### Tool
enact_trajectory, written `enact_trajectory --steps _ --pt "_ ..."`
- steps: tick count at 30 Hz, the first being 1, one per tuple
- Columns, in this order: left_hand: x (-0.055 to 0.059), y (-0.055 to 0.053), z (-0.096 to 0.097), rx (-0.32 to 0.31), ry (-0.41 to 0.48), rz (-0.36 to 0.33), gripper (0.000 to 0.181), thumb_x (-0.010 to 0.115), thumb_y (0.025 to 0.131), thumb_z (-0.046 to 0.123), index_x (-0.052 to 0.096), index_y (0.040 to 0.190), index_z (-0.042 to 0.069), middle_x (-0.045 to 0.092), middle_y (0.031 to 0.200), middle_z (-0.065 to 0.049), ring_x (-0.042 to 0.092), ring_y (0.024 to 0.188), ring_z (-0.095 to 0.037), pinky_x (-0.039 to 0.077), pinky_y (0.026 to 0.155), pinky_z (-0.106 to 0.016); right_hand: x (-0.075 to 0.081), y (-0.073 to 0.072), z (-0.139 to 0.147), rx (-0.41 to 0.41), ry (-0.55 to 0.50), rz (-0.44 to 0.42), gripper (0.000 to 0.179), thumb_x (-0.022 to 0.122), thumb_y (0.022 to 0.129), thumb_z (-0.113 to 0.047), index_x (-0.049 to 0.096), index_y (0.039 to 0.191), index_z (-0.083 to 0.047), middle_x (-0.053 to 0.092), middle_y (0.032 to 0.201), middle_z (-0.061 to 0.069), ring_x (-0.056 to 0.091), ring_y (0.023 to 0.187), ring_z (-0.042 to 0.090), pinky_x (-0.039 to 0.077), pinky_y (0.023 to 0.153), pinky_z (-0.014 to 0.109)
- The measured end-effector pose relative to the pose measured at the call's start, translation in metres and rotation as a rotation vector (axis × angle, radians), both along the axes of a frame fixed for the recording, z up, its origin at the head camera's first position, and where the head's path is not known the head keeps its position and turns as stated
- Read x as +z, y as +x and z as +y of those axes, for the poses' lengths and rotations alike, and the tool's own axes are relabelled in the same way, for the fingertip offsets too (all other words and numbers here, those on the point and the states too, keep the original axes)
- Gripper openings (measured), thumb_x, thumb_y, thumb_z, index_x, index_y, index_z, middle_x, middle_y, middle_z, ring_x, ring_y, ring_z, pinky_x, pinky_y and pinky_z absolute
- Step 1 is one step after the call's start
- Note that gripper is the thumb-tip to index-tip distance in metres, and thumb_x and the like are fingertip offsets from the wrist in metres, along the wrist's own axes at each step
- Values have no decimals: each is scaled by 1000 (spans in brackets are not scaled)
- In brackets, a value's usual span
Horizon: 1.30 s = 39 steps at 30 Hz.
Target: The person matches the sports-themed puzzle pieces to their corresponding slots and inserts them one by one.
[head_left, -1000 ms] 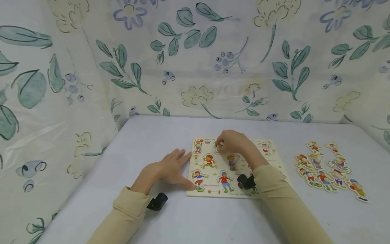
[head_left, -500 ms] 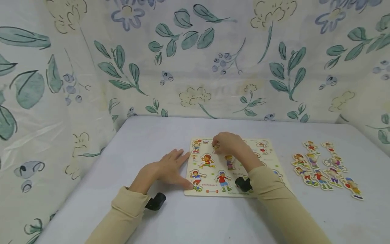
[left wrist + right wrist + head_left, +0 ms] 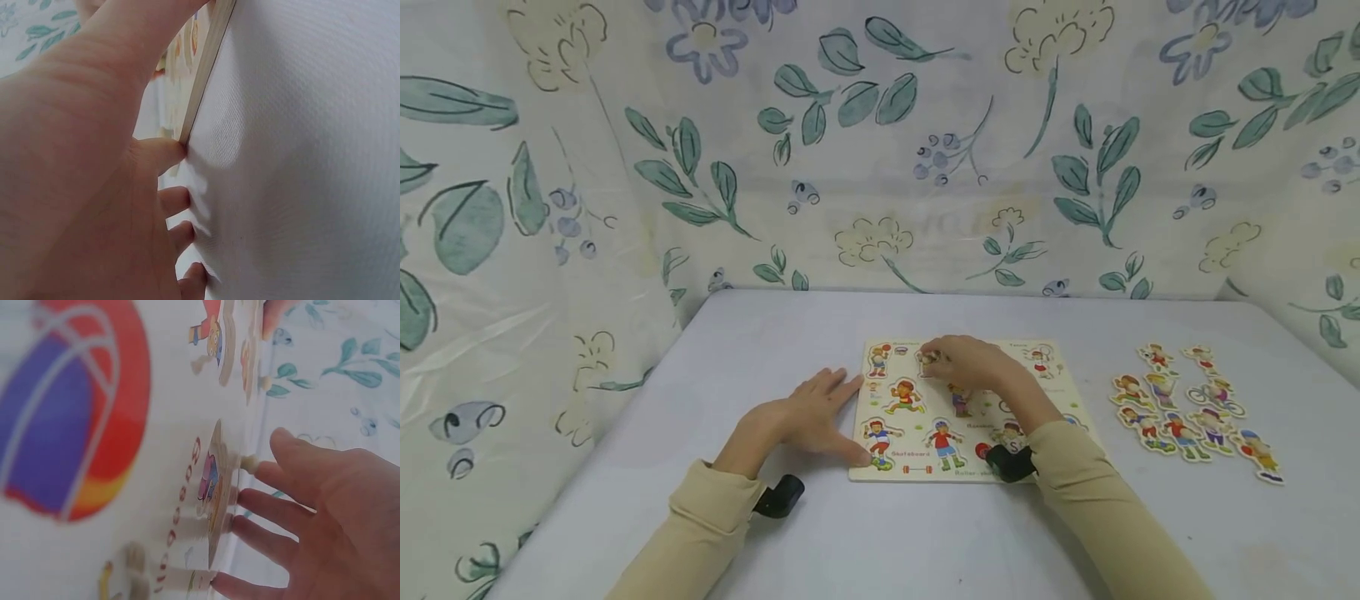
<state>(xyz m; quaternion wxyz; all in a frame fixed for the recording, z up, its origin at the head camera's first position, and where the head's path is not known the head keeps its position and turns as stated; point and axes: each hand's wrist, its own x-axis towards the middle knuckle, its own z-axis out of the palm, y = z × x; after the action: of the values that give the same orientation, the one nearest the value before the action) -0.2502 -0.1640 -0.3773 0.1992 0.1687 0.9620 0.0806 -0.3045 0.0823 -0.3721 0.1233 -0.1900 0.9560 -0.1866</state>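
A wooden picture puzzle board with cartoon sports figures lies on the white table. My left hand rests at its left edge, fingers spread. Its thumb reaches the front left corner; in the left wrist view, its fingertips touch the tabletop beside the board. Over the board's far half is my right hand, fingertips at a figure piece in the back row, partly hidden by the fingers. In the right wrist view, the thumb stands apart from the extended fingers; a small pale knob sits by the index fingertip.
Several loose figure pieces, among them a cyclist and a ball player, lie flat in a cluster to the right of the board. A floral curtain hangs behind the table. Black wrist cameras sit under both cuffs.
My right hand has lowered and flattened over the back-row piece, its fingers less bunched than before. The left hand keeps its place. The whole view has shifted slightly.
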Motion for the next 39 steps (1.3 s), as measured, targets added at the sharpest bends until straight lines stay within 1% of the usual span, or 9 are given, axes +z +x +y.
enact_trajectory --steps 8,13,18,23,28,31,36,39 --pt "-1 -1 0 -10 -11 3 112 73 75 67 21 159 13 11 165 -15 7 152 -38 17 119 -60 1 5 1 35 6 -17 53 55 102 -35 47 147 -10 46 151 12 38 143 30 32 117 49" --pt "0 -2 -1 -11 -4 -3 112 73 75 66 19 159 14 11 165 -14 7 152 -38 16 119 -60 2 9 1 79 11 2 53 54 102 -35 47 147 -7 46 151 13 37 143 31 32 117 47" --pt "0 -1 -1 -17 -6 5 113 72 75 67 20 159 13 12 165 -16 9 151 -39 17 119 -61 3 11 0 83 3 1 52 55 102 -34 48 146 -7 47 150 13 38 143 30 31 118 46" --pt "0 0 0 -7 4 -5 113 73 74 67 20 159 14 12 165 -15 8 151 -39 17 119 -62 4 14 6 89 -8 21 50 51 103 -34 49 146 -9 48 149 14 41 141 31 33 116 49" --pt "-1 -2 1 -1 9 -4 113 74 74 65 19 159 14 11 165 -15 6 151 -39 16 119 -61 6 15 16 75 -47 24 48 51 104 -35 51 145 -11 49 147 14 43 139 33 35 115 50" --pt "-1 -2 2 -6 15 -3 113 75 75 65 20 159 13 11 165 -17 7 151 -41 16 119 -61 6 15 20 57 -47 15 48 53 103 -35 52 144 -11 50 147 14 43 139 33 35 114 50" --pt "-1 -2 1 -9 14 -5 113 74 74 65 21 159 12 12 164 -17 8 151 -40 17 119 -62 6 14 24 19 -49 27 48 60 99 -33 54 143 -13 51 147 12 43 139 33 35 114 52" --pt "-2 -2 1 -29 23 8 112 74 75 64 22 158 10 13 164 -19 9 150 -42 17 118 -62 8 13 27 -7 -60 48 48 64 97 -30 56 141 -13 52 146 11 44 138 33 36 114 52"
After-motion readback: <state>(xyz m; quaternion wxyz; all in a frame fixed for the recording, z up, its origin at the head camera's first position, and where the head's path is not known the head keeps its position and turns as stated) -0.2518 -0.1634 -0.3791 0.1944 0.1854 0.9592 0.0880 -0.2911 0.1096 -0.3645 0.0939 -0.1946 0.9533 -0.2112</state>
